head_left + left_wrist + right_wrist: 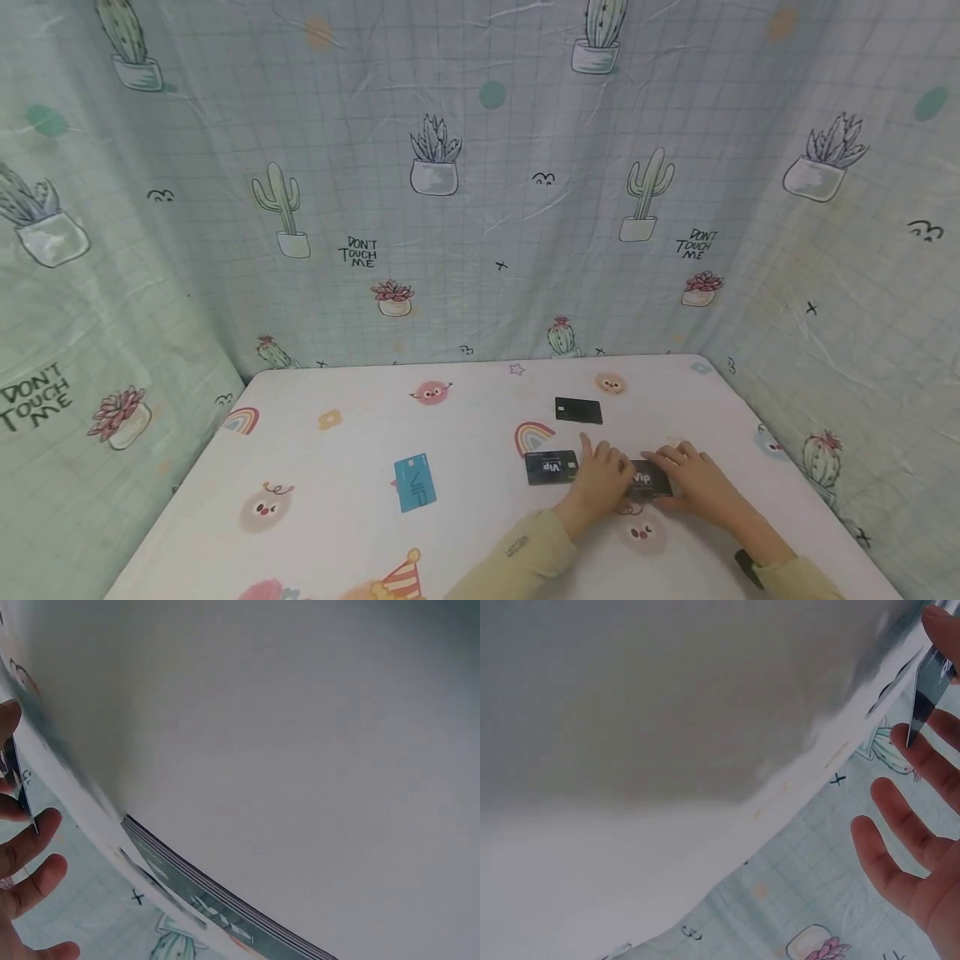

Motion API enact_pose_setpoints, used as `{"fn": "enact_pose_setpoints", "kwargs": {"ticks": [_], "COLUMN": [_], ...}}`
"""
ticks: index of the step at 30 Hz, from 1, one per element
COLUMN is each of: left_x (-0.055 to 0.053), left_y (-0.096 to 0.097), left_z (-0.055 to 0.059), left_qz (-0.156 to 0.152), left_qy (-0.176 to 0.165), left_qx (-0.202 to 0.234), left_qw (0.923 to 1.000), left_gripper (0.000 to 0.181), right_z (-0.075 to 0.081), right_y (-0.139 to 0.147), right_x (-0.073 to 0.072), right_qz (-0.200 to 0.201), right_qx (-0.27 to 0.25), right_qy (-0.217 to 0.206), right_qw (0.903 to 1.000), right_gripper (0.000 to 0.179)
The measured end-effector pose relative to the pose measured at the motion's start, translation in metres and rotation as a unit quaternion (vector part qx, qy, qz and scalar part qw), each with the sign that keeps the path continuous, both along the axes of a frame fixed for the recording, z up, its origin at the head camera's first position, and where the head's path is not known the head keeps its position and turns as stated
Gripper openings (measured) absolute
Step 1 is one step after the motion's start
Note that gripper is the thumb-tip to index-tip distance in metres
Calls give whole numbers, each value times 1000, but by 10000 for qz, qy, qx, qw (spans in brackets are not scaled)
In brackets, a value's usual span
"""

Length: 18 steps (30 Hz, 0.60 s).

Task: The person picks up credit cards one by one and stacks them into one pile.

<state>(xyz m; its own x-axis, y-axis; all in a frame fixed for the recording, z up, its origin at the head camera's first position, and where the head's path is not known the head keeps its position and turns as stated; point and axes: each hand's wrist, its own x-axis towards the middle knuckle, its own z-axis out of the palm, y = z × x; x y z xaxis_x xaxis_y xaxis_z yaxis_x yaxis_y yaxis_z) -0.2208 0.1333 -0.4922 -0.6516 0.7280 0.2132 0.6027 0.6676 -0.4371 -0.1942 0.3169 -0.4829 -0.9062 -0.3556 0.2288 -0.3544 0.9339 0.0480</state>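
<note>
Both hands hold a black "Vip" card [651,480] over the right part of the table. My left hand [600,477] pinches its left end between thumb and fingers; in the left wrist view only a strip of the card [16,776] shows. At the other end, the thumb and fingers of my right hand [696,483] grip the card [932,686], the other fingers spread away. Just left of my left hand lies a stack of black Vip cards [551,467], whose layered edges show in the left wrist view.
A black card [578,410] lies farther back. To the left is a blue VIP card [415,482]. A dark object [748,569] is partly covered by my right forearm. The white table [315,475] has printed cartoons, and patterned cloth [487,225] hangs around it.
</note>
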Motion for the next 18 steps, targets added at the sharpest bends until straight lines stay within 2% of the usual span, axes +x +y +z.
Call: {"fn": "enact_pose_setpoints", "kwargs": {"ticks": [5,9,13,18], "left_x": [0,1,0,0], "left_y": [-3,-6,-11,-20], "left_z": [5,5,4,10], "left_qz": [84,232,406,478], "left_qy": [-10,-128,-438,-610], "left_qx": [262,693,1141,1316], "left_qw": [9996,9972,9917,9883], "left_gripper": [55,56,55,56], "right_z": [1,4,7,12], "right_y": [-3,-6,-11,-20], "right_x": [0,2,4,8], "right_qz": [126,159,84,-64], "right_qx": [-86,-153,-232,-342], "right_qy": [368,574,587,514], "right_qw": [9992,9981,9980,9981], "right_gripper": [60,58,56,55]}}
